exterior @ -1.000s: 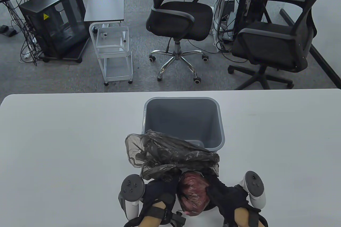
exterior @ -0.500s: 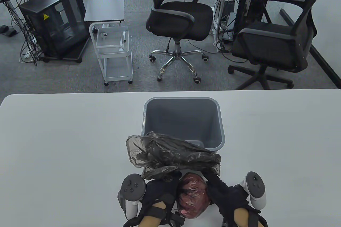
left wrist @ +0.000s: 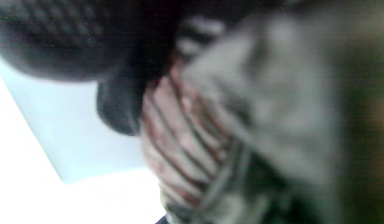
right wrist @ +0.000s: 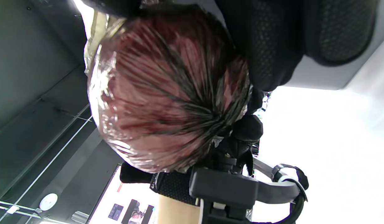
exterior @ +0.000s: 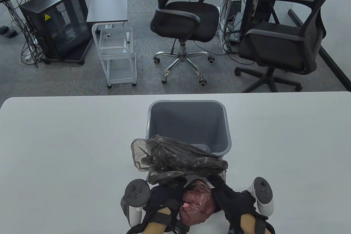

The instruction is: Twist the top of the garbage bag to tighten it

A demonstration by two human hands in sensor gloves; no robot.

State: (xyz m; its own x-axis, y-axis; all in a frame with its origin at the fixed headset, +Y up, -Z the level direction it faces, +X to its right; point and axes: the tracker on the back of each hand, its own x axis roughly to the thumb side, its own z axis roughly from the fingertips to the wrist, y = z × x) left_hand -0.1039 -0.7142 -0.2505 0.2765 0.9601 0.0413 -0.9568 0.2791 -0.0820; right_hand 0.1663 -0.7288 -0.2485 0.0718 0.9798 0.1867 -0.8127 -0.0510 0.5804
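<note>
While your hands work at the near edge, the wide pale bench [exterior: 68, 140] stretches out around them, giving you room to turn the load.

Behind the hands stands a grey plastic bin [exterior: 226, 124], upright and open, with nothing visible inside it. It stands just beyond the bag, so the bag was most likely lifted out of it for closing.

Next in size is the garbage bag [exterior: 178, 160], thin, dark and see-through. Its loose top lies crumpled in a heap on the bench, reaching the bin's near wall. Its filled bottom [exterior: 197, 203] is a reddish rounded bundle, lifted towards you between both hands. From the right wrist view, the film fans out in tight pleats from one gathered point, so some twist seems already in place.

Your left hand [exterior: 164, 198] is wrapped around the left side of the bundle, fingers curled against it. Your right hand [exterior: 233, 201] grips the right side, fingers reaching up to where the loose top begins. Holding from both sides probably lets you spin the heavy part while the neck tightens.

The left wrist view is too blurred to add much beyond striped, stretched film beside a dark gloved finger [left wrist: 120, 105].

Smallest, a tiny pink scrap [exterior: 185, 205] shows on the bundle.
</note>
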